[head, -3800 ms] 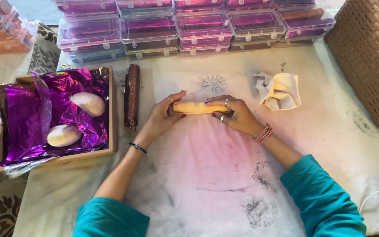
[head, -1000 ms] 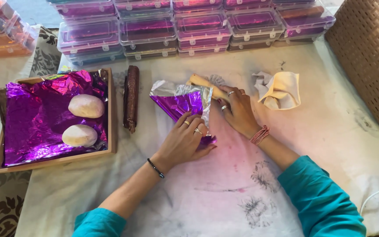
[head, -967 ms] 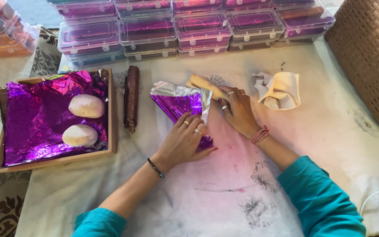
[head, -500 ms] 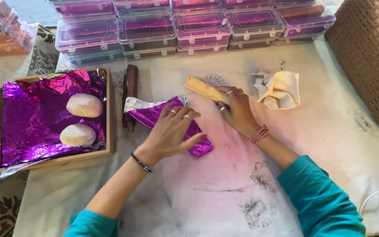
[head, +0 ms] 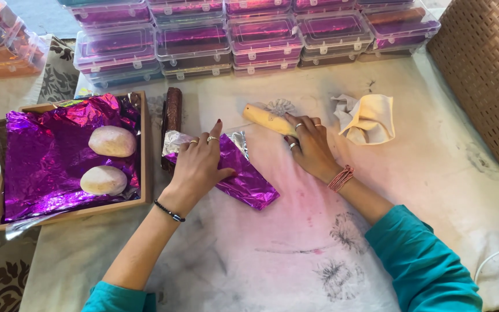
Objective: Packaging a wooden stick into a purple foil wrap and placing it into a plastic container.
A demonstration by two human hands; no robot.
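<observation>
My left hand (head: pixel 198 163) lies flat with spread fingers on a purple foil sheet (head: pixel 244 182) spread on the white cloth (head: pixel 295 254); a silver edge of the foil shows near my fingers. My right hand (head: pixel 309 145) grips one end of a pale yellow roll (head: pixel 265 118) that lies on the cloth just right of the foil, slanting up to the left. A dark brown roll (head: pixel 172 118) lies upright beside the foil's left corner.
A wooden tray (head: pixel 145 147) at the left holds purple foil sheets and two pale dough lumps (head: pixel 112 141). Stacked clear plastic boxes (head: pixel 194 43) line the back. A crumpled cream cloth (head: pixel 371 118) lies to the right, and a woven basket (head: pixel 486 75) stands at far right.
My left hand took a purple foil sheet, laid it on the cloth and slid left, flattening it. My right hand shifted the yellow roll up and aside, still holding it.
</observation>
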